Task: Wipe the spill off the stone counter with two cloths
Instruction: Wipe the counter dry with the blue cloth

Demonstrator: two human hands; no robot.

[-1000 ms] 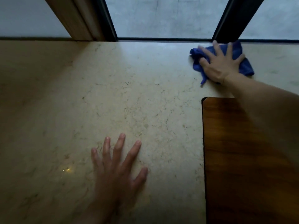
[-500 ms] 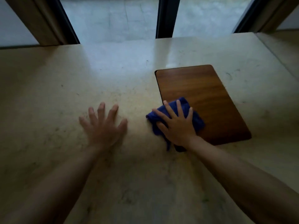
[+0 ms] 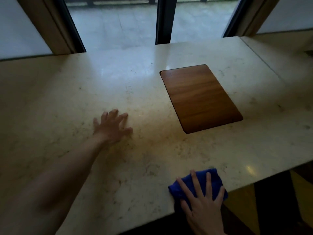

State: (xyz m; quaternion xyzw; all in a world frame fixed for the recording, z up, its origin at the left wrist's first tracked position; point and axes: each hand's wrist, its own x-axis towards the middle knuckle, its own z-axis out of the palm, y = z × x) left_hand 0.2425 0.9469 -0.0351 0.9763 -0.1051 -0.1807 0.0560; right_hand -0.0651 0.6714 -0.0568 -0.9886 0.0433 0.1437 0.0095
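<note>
A blue cloth lies crumpled at the near edge of the beige stone counter. My right hand presses flat on it with fingers spread, and part of the cloth hangs over the edge. My left hand rests palm-down on bare stone near the middle of the counter, fingers apart and holding nothing. Only one cloth is in view. I cannot make out any spill on the stone.
A brown wooden panel sits flush in the counter, right of centre. Window glass with dark frames runs along the far edge. The counter's near edge drops to a dark floor at the lower right.
My right hand has dragged the blue cloth from the far edge, over the wooden panel's corner, back to the near edge. The view has pulled back. My left hand stays flat on the stone.
</note>
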